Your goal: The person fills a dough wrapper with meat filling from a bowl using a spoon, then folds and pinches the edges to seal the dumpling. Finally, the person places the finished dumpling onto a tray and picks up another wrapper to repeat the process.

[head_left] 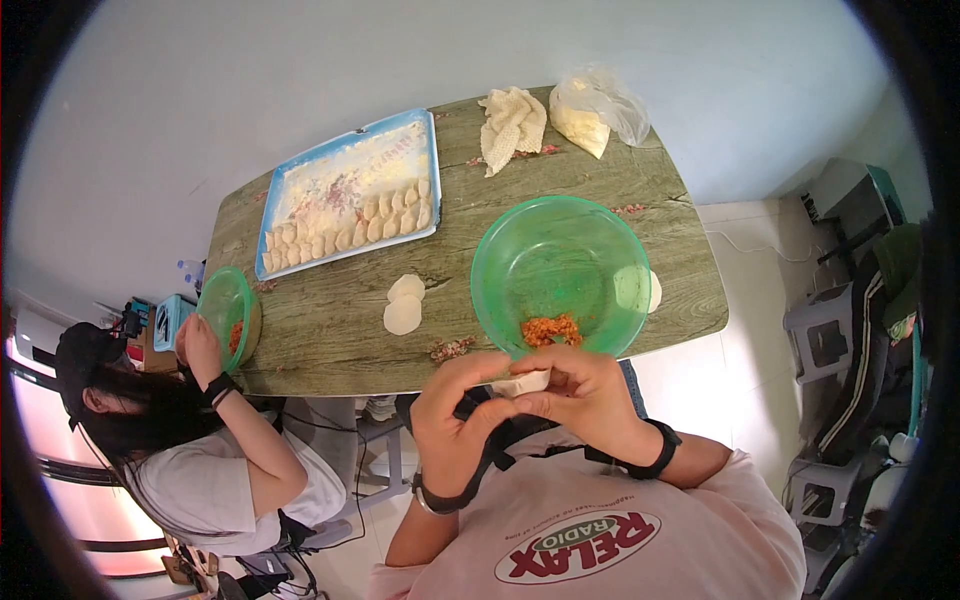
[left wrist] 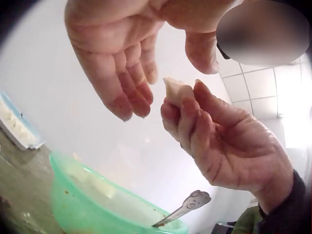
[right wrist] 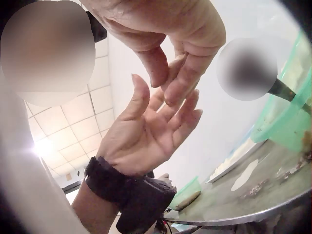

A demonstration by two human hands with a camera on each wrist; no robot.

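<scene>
Grip, right point(head_left: 585, 388): your thumb and fingers were closed in a pinch on a pale, folded dumpling point(head_left: 528, 383). Grip, left point(head_left: 452, 415): your fingers were extended and the thumb stood apart; the left wrist view showed a gap between them and the dumpling, so nothing was held on that side. Dumpling position: raised between your two palms, at the near rim of the large green bowl point(head_left: 495, 255) as seen from the head, and above it in the left wrist view.

Within that bowl, orange-red filling point(head_left: 550, 330) lay toward your side; a metal spoon handle point(left wrist: 187, 205) leaned out over the rim. Left of the bowl, flat dough rounds point(head_left: 404, 312) overlapped on the surface point(head_left: 455, 290). Farther off, a blue-rimmed tray point(head_left: 330, 180) carried dumplings in rows point(head_left: 345, 236) along its near side. Beyond the bowl lay a crumpled cloth point(head_left: 513, 125), just beside a plastic bag point(head_left: 590, 118). To your left, another person point(head_left: 215, 450) worked at a smaller green bowl point(head_left: 219, 295).
</scene>
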